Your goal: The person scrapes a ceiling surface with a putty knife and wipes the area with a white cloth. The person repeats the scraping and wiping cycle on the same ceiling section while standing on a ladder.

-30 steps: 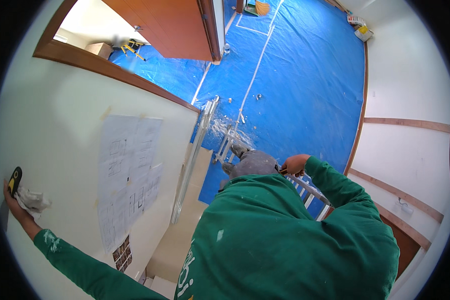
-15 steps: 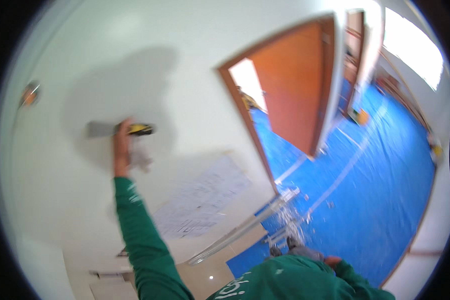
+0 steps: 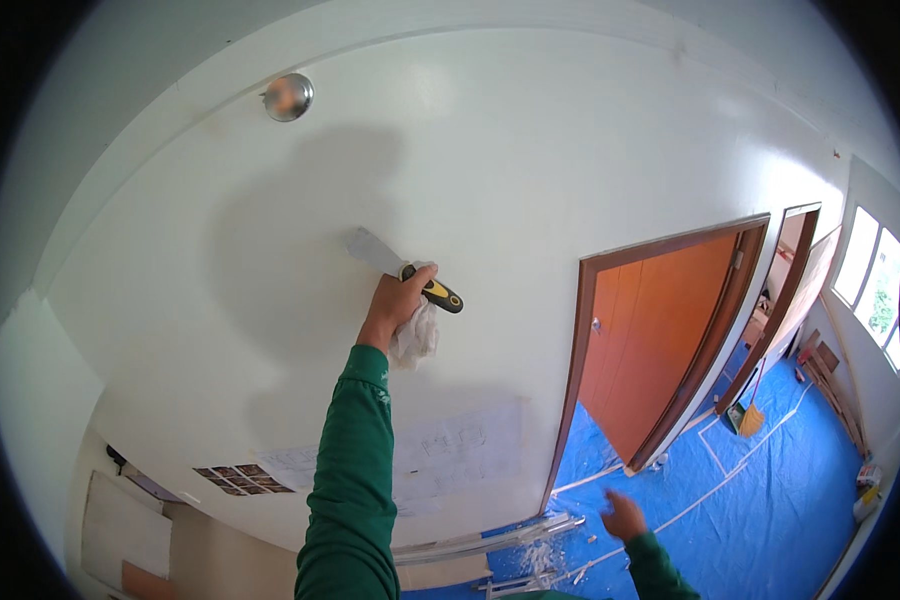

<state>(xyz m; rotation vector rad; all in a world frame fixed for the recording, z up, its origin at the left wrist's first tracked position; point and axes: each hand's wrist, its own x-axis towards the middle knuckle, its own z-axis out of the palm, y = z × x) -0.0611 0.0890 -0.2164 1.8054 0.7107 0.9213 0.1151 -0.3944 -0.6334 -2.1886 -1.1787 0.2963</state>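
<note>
Because the left hand (image 3: 395, 298) wraps its fingers round the handle of the putty knife (image 3: 375, 252), a crumpled rag (image 3: 416, 342) bunched beneath, the blade juts clear before the white wall (image 3: 510, 160), though I cannot tell whether the right hand (image 3: 625, 516) grasps anything.

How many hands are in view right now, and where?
2. The left hand is near the centre, gripping a scraper and white rag; the right hand is lower right, seen against the blue floor sheet. Others could be hidden.
</note>
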